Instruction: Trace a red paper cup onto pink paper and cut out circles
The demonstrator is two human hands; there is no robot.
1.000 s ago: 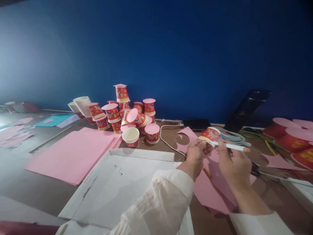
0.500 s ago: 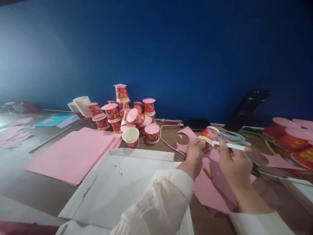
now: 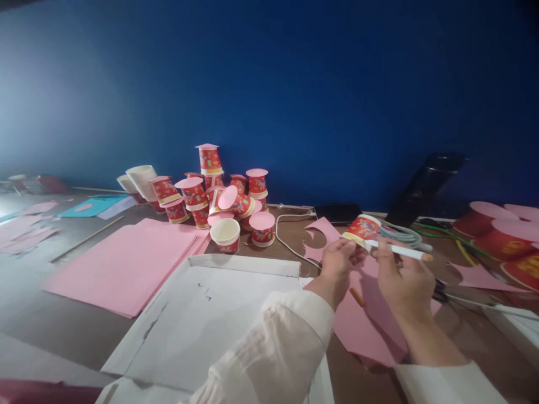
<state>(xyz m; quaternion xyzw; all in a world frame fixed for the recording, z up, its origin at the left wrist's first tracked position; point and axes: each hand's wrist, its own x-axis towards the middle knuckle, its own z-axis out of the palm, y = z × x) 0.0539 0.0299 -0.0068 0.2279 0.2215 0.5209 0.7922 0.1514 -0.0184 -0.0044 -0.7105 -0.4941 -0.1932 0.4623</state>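
A red printed paper cup (image 3: 362, 230) with a yellow band is tilted in my left hand (image 3: 339, 261), its fingers closed on the banded end. My right hand (image 3: 402, 275) grips a white pen (image 3: 402, 249) with an orange back end. The pen's front end meets the lower side of the cup near my left fingertips; the exact contact is hard to make out. Under both hands lies a cut pink sheet (image 3: 366, 331), with a short orange-brown stick (image 3: 356, 297) on it.
Red cups topped with pink discs (image 3: 261, 220) cluster by the blue wall, beside an open cup (image 3: 225, 233) and stacked cups (image 3: 143, 182). Pink sheets (image 3: 122, 264) and a white box lid (image 3: 189, 325) lie left. Cables (image 3: 400, 235) and larger red cups (image 3: 488, 224) are right.
The held cup has shifted slightly up and to the right, with a small turn. Both hands keep their grips, and the pen is nearly where it was.
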